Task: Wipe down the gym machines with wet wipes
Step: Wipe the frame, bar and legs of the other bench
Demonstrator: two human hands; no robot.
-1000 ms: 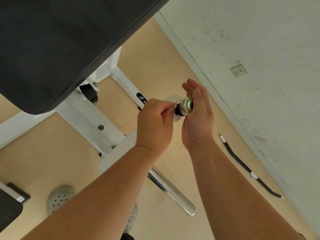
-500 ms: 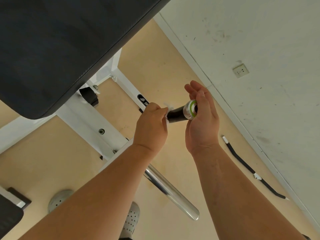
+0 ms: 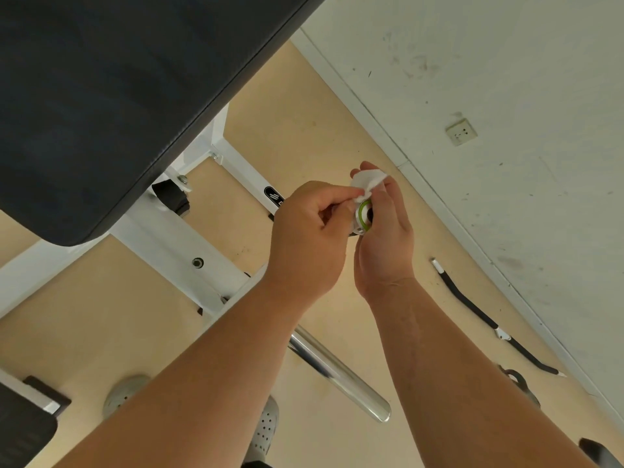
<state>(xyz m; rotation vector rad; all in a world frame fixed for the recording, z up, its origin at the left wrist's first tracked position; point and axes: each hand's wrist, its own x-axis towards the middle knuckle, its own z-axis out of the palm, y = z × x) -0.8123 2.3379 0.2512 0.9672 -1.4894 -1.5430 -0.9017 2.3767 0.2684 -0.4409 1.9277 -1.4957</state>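
At the far left, the black padded bench cushion [image 3: 118,96] filled the upper corner, with the white painted metal frame [image 3: 175,251] showing beneath its edge. Lower down, a grey perforated clog [image 3: 123,395] stood on the tan floor [image 3: 101,315]. A polished chrome bar [image 3: 337,369] ran out from under your forearm toward the lower right.

Your left hand [image 3: 307,238] was curled, its thumb and forefinger pinching an edge of the white wet wipe [image 3: 366,182]. Whether the other fingers also wrapped the handle behind them could not be told from this view. The wipe lay bunched over the top of the silver handle end with a green ring [image 3: 363,214], touching it, and spread up across the fingertips of your right hand [image 3: 385,238]. That right hand was cupped just beside the ringed end, palm turned toward the left hand. Its fingers were nearly straight and loose, and they clasped nothing.

Further right, a thin black strap with white fittings [image 3: 472,305] lay on the floor near the foot of the scuffed off-white wall [image 3: 506,62]. A white wall socket [image 3: 461,131] was set into that wall.
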